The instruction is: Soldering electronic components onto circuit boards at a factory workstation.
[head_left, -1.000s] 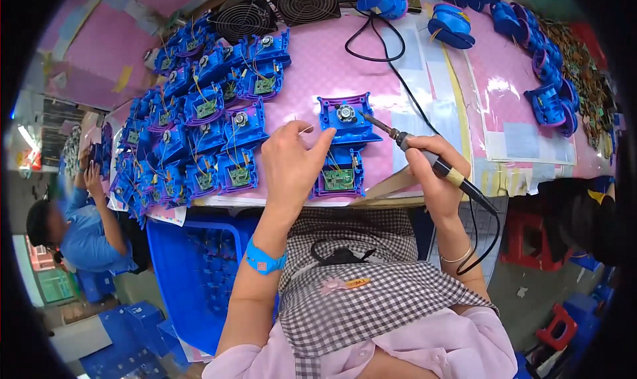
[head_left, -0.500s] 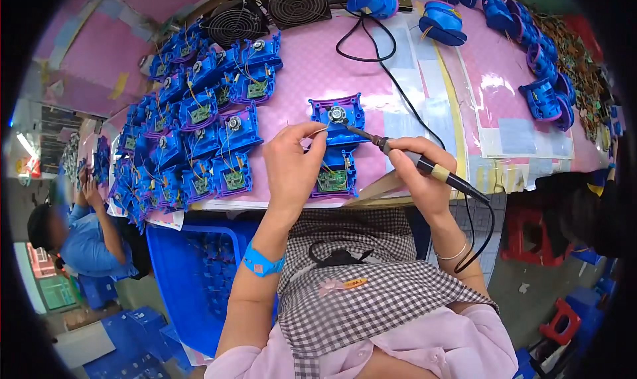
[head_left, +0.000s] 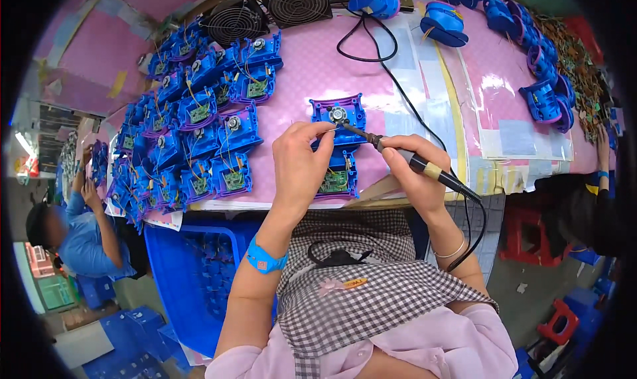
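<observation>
Blue moulded plastic housing [head_left: 357, 119], with round metallic speaker [head_left: 338, 114], lies on the pink-sheeted bench [head_left: 305, 64]; left grip [head_left: 300, 163] pinches thin wire [head_left: 327, 133] over it, right grip [head_left: 419, 180] wraps a dark-handled soldering iron [head_left: 421, 164].

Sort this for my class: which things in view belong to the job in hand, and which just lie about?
In the job:
- soldering iron in right hand
- thin strand at left hand
- blue housing with round speaker, at iron's tip

Apparently lying about:
- black fans
- blue tub
- rows of housings
</observation>
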Demonstrator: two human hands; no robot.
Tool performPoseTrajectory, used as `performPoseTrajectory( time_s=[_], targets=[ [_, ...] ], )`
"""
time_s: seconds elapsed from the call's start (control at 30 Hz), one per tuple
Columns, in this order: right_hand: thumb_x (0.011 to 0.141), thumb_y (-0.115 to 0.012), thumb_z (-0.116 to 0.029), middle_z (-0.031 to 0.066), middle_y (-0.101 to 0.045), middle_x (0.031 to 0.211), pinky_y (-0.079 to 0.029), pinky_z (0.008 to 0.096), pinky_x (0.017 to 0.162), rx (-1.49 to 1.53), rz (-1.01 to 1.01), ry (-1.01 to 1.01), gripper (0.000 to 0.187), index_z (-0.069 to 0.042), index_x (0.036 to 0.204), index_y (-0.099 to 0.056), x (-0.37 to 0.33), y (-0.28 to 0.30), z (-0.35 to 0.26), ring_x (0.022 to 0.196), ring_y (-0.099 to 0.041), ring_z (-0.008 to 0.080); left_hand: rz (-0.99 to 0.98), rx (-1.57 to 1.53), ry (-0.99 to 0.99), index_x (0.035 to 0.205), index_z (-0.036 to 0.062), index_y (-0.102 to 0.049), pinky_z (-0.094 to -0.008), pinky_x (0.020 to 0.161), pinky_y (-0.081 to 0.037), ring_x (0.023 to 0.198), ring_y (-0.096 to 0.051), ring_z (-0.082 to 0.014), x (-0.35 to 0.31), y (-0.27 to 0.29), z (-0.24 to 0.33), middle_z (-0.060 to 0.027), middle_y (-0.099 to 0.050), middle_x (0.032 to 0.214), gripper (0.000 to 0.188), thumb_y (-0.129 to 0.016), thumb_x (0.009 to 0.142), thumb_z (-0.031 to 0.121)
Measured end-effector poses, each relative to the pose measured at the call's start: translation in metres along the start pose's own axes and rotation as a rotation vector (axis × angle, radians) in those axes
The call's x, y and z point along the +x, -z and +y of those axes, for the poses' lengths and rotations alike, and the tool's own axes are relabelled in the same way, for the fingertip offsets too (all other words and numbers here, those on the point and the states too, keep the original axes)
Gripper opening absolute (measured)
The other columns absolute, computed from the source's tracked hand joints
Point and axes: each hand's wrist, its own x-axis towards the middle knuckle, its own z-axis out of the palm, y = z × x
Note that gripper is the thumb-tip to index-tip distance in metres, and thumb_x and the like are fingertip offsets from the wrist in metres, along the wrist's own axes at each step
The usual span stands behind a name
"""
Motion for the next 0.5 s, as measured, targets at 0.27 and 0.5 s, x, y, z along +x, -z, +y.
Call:
performPoseTrajectory(
  time_s=[0.27, 0.5],
  targets=[
    [0.082, -0.067, -0.004, 0.0063, -0.065, 0.078, -0.042, 0.0200, 0.051, 0.013, 0.041, 0.016, 0.014, 0.003, 0.095, -0.068, 0.002, 0.009, -0.007, 0.058, -0.056, 0.0072, -0.011, 0.002, -0.017, 0.090, 0.0060, -0.074, -0.0258, 0.047, -0.036, 0.053, -0.047, -0.0083, 0.001, -0.001, -0.002, -0.0064, -0.068, 0.079, 0.013, -0.069, 0.078, 0.007],
    [0.086, -0.062, -0.001, 0.0058, -0.062, 0.079, -0.043, 0.0196, 0.055, 0.046, 0.113, 0.025, 0.015, 0.003, 0.100, -0.065, 0.000, 0.015, 0.002, 0.061, -0.056, 0.0081, -0.020, 0.011, -0.014, 0.089, 0.0054, -0.074, -0.0263, 0.052, -0.041, 0.058, -0.054, -0.0109, 0.002, -0.002, -0.001, -0.0078, -0.069, 0.080, 0.013, -0.069, 0.078, 0.006]
  ],
)
